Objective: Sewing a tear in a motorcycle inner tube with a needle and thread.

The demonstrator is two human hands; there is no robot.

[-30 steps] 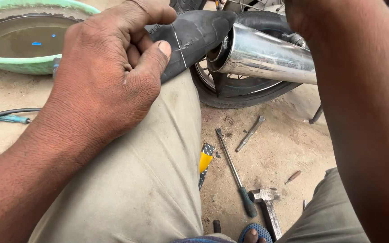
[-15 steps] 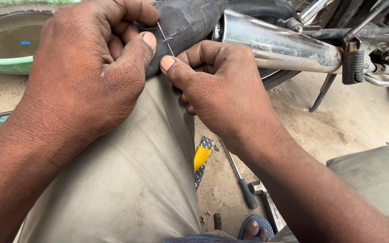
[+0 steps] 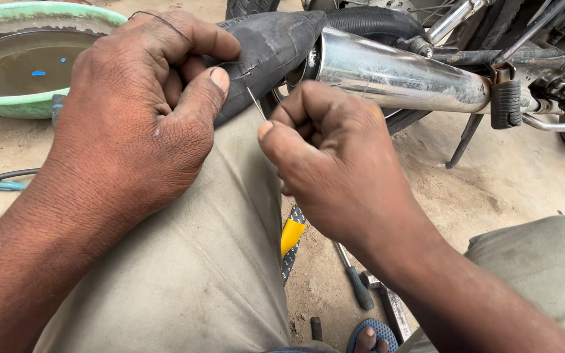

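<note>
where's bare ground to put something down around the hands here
Bare sand lies right of the right hand, under the chrome exhaust beside the stand. Crowded: tools between the knees. The left hand grips the black tube beside the green basin.

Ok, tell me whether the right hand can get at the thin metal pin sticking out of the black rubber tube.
Probably yes: the right hand already pinches the thin metal pin at the black rubber tube, with nothing between.
</note>
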